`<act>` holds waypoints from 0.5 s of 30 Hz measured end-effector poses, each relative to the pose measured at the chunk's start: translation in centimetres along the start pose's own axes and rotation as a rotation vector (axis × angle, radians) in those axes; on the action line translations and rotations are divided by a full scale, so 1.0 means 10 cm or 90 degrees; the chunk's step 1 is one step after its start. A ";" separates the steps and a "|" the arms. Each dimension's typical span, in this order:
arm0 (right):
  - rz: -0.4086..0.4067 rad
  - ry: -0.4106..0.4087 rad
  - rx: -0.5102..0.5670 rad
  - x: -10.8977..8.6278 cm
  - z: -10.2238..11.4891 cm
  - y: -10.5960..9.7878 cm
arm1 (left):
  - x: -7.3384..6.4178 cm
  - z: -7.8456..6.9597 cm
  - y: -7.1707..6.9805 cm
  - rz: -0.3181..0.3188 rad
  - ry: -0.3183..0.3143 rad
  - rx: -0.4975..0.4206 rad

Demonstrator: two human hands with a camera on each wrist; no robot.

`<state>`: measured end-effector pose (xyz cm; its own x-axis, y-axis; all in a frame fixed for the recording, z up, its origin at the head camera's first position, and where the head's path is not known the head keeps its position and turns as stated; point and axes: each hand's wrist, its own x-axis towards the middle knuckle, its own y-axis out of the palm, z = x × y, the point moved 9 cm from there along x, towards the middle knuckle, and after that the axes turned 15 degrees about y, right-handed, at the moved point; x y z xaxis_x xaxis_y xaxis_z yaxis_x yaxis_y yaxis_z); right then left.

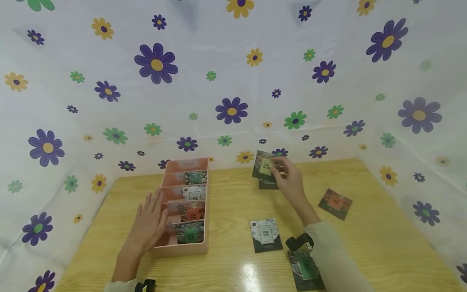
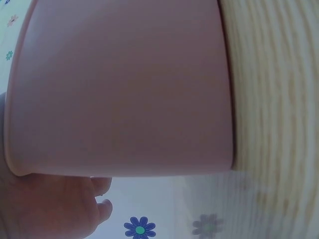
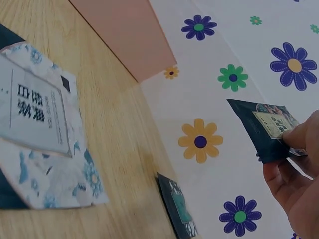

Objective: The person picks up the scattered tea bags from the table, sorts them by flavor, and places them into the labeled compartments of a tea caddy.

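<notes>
My right hand (image 1: 290,178) pinches a dark sachet with a yellow label (image 1: 264,165) between thumb and fingers, raised above the table. Partly hidden below it is another dark sachet (image 1: 268,185), whose label looks green in the right wrist view (image 3: 179,206). On the left, my left hand (image 1: 146,223) rests along the left rim of a pink divided box (image 1: 205,248), its fingers fairly straight. Inside the box, separate compartments hold a teal sachet (image 1: 196,177), a white one (image 1: 194,193), a red one (image 1: 192,211) and a green one (image 1: 190,232). The rearmost compartment shows no sachet.
A white sachet (image 1: 266,235) lies on the wooden table (image 1: 233,211) right of the box. An orange-red sachet (image 1: 335,203) lies farther right, and a green-labelled sachet (image 1: 303,271) is partly under the right forearm. A flowered white cloth (image 1: 204,52) encloses the table's back and sides.
</notes>
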<state>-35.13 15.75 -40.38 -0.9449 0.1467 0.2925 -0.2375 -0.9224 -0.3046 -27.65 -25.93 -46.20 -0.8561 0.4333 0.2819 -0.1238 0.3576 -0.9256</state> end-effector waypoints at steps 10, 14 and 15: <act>0.018 -0.026 -0.014 0.08 0.17 0.29 | -0.02 0.02 -0.03 0.009 -0.007 -0.001; 0.030 -0.037 -0.014 0.10 0.20 0.39 | -0.01 0.02 0.00 -0.005 -0.002 -0.010; 0.032 -0.039 -0.013 0.10 0.21 0.41 | -0.01 0.02 0.00 -0.005 -0.001 -0.012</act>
<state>-36.59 11.38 -39.46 -0.9406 0.0775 0.3305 -0.1949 -0.9204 -0.3390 -27.66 -26.11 -46.31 -0.8561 0.4289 0.2883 -0.1207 0.3764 -0.9186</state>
